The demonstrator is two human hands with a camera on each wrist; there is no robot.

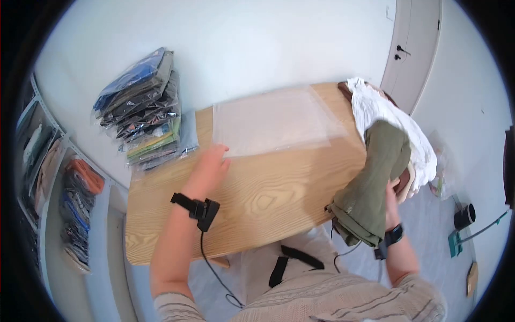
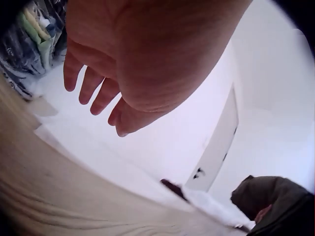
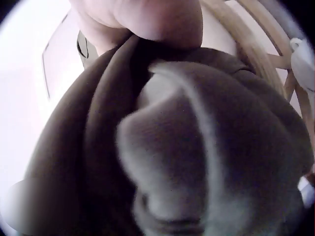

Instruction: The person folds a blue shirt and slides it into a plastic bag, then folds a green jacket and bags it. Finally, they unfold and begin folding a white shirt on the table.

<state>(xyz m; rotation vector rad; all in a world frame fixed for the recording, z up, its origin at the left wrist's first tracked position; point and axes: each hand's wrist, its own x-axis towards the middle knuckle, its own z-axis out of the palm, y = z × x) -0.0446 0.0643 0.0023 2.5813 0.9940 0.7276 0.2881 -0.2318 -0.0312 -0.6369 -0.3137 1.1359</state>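
Head view: left hand (image 1: 213, 163) extends over table (image 1: 268, 198), grip spread; right hand (image 1: 393, 206) clutches olive garment (image 1: 370, 182).

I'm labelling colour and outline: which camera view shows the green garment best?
The head view: the green garment shows nearly whole and plainly green in the right hand. The right wrist view shows folds close up, dark and cut off; the left wrist view, only part, lower right.

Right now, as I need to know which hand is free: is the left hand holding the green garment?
No, the left hand is empty over the table, while the right hand grips the green garment.
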